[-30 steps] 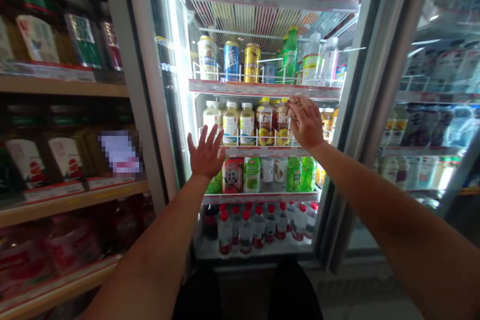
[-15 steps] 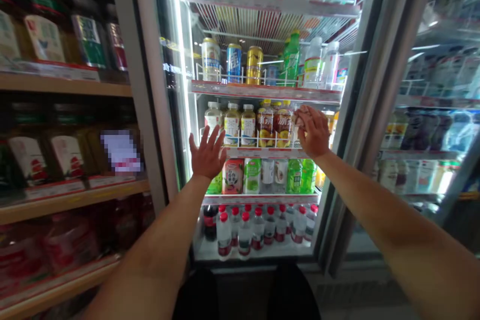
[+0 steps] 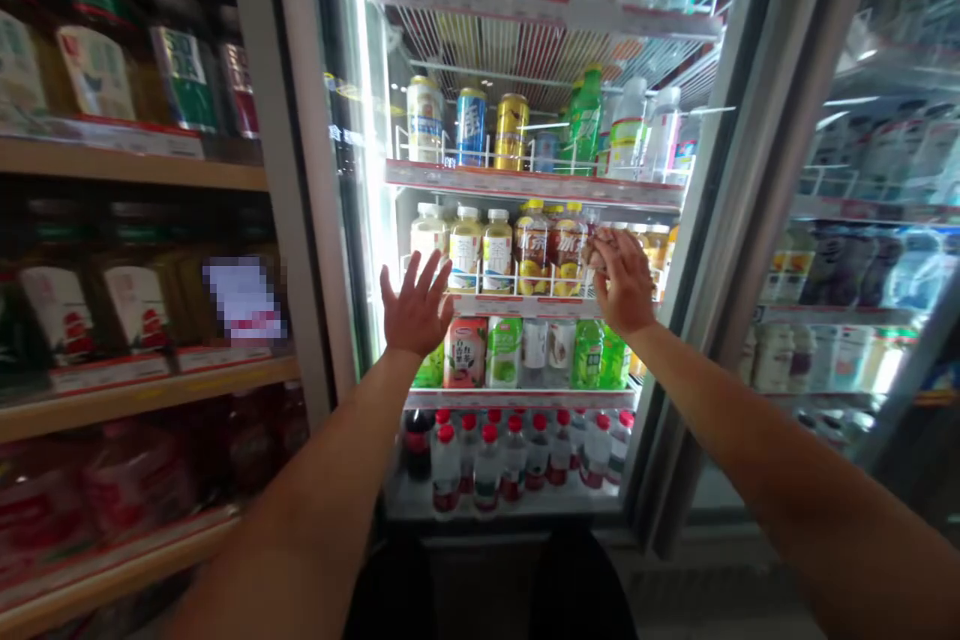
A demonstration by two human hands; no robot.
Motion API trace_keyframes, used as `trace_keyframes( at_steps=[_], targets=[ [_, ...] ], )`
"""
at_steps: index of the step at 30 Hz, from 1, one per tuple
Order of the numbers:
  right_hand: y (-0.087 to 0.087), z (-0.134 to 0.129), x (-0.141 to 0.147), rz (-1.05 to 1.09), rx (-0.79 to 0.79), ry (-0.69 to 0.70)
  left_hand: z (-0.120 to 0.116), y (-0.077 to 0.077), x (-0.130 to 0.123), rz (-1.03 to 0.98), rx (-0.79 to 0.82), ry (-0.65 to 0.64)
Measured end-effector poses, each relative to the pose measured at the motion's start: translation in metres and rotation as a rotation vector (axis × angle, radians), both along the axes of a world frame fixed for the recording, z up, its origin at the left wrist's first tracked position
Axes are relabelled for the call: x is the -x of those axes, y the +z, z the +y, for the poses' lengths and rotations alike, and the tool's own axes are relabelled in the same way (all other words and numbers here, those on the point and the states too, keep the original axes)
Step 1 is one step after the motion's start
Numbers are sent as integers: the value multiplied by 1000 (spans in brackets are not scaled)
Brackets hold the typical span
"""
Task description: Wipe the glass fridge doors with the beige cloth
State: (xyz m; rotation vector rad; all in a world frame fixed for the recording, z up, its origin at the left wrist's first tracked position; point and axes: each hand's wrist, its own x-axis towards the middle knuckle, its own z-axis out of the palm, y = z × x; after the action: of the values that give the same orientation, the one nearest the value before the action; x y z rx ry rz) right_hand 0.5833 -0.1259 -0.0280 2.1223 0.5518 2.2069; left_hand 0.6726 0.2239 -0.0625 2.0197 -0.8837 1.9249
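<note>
A closed glass door stands in front of lit fridge shelves of drinks. My left hand (image 3: 415, 305) lies with spread fingers against the glass at the left, holding nothing, before a pale-labelled bottle (image 3: 429, 230). Farther right, my right hand (image 3: 624, 280) presses a crumpled pinkish-brown cloth (image 3: 600, 248) to the glass, its fingers over it. Just left of the cloth, behind the glass, are brown bottles with yellow caps (image 3: 568, 250). Below the hands is a row of green bottles (image 3: 589, 350) and cartons (image 3: 503, 350).
Wooden shelves (image 3: 135, 160) with large bottles stand at the left. A metal door frame (image 3: 757, 170) runs down the right side, with another glass-fronted fridge beyond. Red-capped water bottles (image 3: 487, 465) fill the fridge bottom.
My right hand has moved slightly left and down with the cloth. My left hand keeps its place on the glass. The view has shifted slightly.
</note>
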Motion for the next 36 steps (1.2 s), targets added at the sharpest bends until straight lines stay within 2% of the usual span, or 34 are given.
trace_keyframes(
  at_steps=[3,6,9,13,16,19,21,26,28,32,36],
  targets=[
    [-13,4,2,31,11,-12,0,0,1,19,2,5],
    [-27,9,3,78,101,-25,0,0,0,-20,-3,18],
    [-17,17,0,106,145,-17,0,-1,0,-61,-10,26],
    [8,36,-7,81,41,15,0,-1,0,-21,-5,22],
    [0,50,-10,61,7,34,1,-1,1,1,-6,17],
    [-18,59,-10,105,112,32,1,-1,2,20,-10,10],
    [-22,64,-11,134,165,25,1,0,3,31,-9,10],
    [-5,81,-17,124,93,71,0,-1,2,9,-7,18],
    [-7,88,-18,142,54,85,0,-1,2,9,-8,20],
    [-14,98,-19,196,135,60,1,0,3,51,-5,5],
    [4,110,-19,227,195,50,0,0,4,66,3,-4]
  ],
)
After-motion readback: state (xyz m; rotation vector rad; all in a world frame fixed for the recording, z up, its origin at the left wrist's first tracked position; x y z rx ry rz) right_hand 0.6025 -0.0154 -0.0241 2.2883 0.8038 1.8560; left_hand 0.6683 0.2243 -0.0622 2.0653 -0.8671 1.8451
